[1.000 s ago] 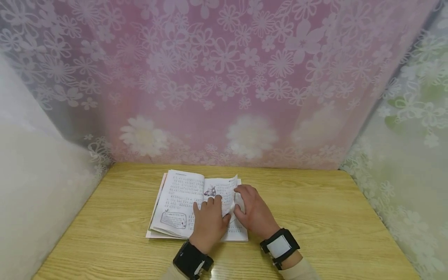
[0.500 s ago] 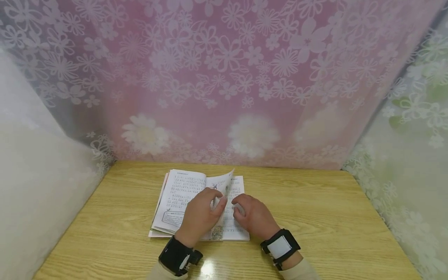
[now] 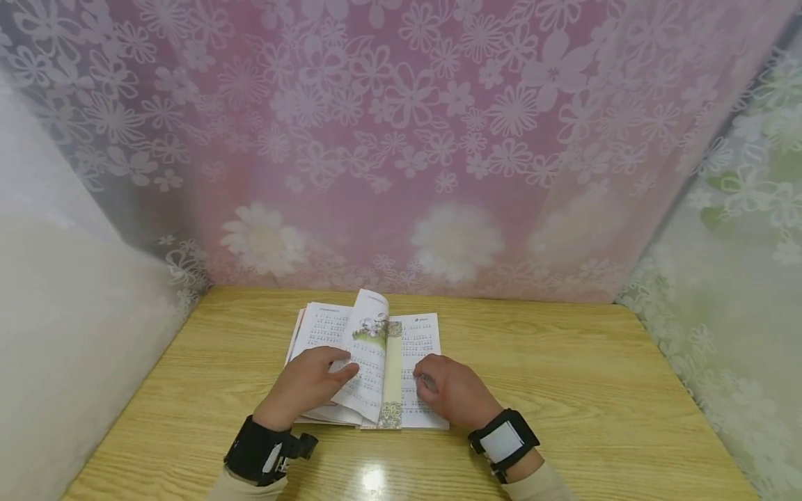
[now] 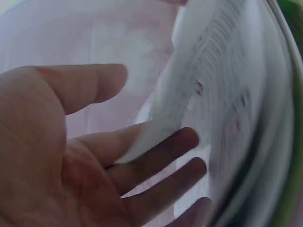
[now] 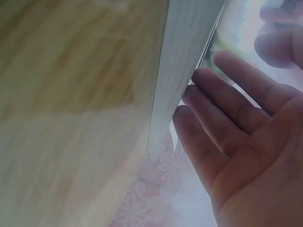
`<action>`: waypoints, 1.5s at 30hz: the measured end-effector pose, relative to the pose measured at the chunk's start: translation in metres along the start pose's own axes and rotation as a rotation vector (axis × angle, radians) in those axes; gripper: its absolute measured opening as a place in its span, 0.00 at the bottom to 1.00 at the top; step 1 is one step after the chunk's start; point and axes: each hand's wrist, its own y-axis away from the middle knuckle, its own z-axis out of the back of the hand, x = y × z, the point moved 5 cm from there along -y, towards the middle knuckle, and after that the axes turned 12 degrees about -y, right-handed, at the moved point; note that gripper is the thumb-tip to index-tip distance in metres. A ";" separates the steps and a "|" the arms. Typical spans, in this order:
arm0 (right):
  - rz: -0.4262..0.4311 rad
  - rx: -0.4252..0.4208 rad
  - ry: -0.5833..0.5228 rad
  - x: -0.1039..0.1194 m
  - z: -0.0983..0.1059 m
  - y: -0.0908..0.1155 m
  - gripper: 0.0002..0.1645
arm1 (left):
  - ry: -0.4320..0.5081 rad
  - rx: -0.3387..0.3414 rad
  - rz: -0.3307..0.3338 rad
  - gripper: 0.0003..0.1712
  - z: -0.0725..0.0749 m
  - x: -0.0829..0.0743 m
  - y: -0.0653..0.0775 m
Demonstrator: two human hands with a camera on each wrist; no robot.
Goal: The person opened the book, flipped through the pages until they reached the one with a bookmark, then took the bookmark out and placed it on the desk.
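Note:
An open book (image 3: 421, 341) lies on the wooden table, and one page (image 3: 366, 372) with a coloured picture stands lifted, leaning to the left side. A cream strip with ornate patterned ends (image 3: 393, 365), like a bookmark, lies along the middle fold. My left hand (image 3: 307, 386) is over the left pages, at the lifted page. In the left wrist view its thumb is spread away, and the page (image 4: 189, 75) passes in front of the extended fingers (image 4: 156, 163). My right hand (image 3: 460, 393) rests at the book's right edge, its fingers (image 5: 222, 113) fairly straight against the page block (image 5: 184, 52).
The wood-grain table (image 3: 551, 376) extends around the book. Behind it hangs a pink flowered curtain (image 3: 351, 174); pale cloth (image 3: 720, 334) closes off the right side. Black straps with cameras (image 3: 504, 445) sit on both wrists.
My left hand has moved left, carrying a page over from the right side. The patterned strip at the fold has come into full view. My right hand has stayed nearly in place.

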 end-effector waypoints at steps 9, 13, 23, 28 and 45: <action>-0.020 0.009 -0.018 -0.003 -0.002 0.000 0.05 | -0.131 0.022 0.063 0.23 -0.001 0.022 0.007; -0.025 0.009 -0.017 -0.002 -0.002 0.000 0.04 | -0.158 -0.023 0.065 0.21 -0.001 0.033 0.008; 0.010 0.002 -0.004 0.002 0.000 0.000 0.04 | -0.205 -0.059 0.086 0.10 0.000 0.048 0.015; 0.029 -0.009 0.009 0.004 0.000 0.001 0.04 | -0.236 -0.071 0.065 0.10 -0.009 0.051 0.016; 0.003 0.013 0.028 0.006 -0.001 0.002 0.06 | -0.373 -0.211 0.130 0.45 -0.026 0.027 0.000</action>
